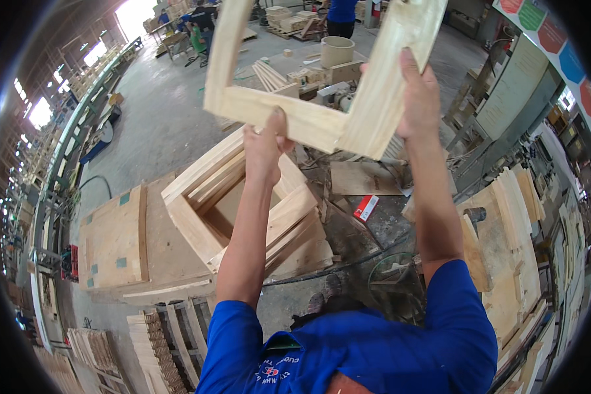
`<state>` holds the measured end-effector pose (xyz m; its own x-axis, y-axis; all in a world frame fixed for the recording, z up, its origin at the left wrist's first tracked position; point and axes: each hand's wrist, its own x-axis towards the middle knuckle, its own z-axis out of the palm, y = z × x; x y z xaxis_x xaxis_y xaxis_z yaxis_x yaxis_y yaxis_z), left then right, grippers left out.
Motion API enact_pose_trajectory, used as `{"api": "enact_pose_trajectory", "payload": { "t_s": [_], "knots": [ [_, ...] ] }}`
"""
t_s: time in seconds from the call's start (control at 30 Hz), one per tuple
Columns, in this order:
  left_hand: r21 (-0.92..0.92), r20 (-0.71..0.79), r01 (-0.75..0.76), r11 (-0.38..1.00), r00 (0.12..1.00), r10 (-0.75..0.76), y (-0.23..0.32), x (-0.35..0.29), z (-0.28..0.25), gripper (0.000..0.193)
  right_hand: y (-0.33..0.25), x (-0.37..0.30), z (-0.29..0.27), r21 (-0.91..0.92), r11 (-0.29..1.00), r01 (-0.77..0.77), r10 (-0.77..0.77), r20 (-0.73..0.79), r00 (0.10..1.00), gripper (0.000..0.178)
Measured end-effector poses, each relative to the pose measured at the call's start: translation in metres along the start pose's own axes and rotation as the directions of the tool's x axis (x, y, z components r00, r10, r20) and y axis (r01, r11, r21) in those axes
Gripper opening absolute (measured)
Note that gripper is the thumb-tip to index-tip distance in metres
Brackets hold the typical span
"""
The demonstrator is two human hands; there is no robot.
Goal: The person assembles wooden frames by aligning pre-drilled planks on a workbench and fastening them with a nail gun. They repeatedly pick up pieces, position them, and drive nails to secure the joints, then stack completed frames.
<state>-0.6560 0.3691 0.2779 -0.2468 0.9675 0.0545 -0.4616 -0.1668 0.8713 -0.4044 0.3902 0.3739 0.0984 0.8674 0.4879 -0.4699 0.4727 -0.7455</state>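
Both my hands hold up a pale wooden frame [302,119], whose far end runs out of the top of the view. Its lower rail is gripped by my left hand [266,148], thumb pressed on the face. My right hand [419,98] is wrapped around the wider right-hand side piece, with the thumb on the near face. Below and left of the held frame, a stack of similar wooden frames [197,230] sits on a wooden board, partly hidden by my left forearm.
A flat wooden panel [115,240] lies at the left. A red and white box [366,207] rests near scrap boards on the floor. On the right stand a bench with boards and a hammer-like tool [475,214] and a grey cabinet [512,88]. Other people [341,16] stand farther back.
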Motion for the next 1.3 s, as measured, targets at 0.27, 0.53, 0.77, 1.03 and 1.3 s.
{"api": "enact_pose_trajectory", "payload": {
  "t_s": [0.27, 0.53, 0.77, 1.03, 1.3],
  "knots": [
    [0.476, 0.188, 0.06, 0.877, 0.968, -0.168, -0.019, -0.081, -0.081, 0.049, 0.096, 0.022, -0.183, 0.09, 0.994, -0.054, 0.088, -0.427, 0.9, 0.045],
    [0.484, -0.154, 0.221, 0.847, 0.974, -0.166, 0.004, -0.142, -0.176, 0.045, 0.192, 0.005, -0.273, 0.095, 0.992, -0.088, 0.13, -0.737, 0.664, 0.051],
    [0.372, -0.24, 0.31, 0.875, 0.943, -0.232, -0.008, -0.153, -0.186, 0.042, 0.238, 0.018, -0.291, 0.397, 0.917, -0.043, 0.318, -0.661, 0.679, 0.056],
    [0.399, -0.319, 0.368, 0.84, 0.914, -0.249, -0.015, -0.161, -0.19, 0.04, 0.288, 0.068, -0.263, 0.334, 0.939, -0.079, 0.31, -0.725, 0.616, 0.057],
    [0.346, -0.409, 0.389, 0.854, 0.882, -0.235, -0.015, -0.166, -0.204, 0.039, 0.3, 0.105, -0.294, 0.214, 0.919, -0.331, 0.373, -0.746, 0.552, 0.058]
  ]
}}
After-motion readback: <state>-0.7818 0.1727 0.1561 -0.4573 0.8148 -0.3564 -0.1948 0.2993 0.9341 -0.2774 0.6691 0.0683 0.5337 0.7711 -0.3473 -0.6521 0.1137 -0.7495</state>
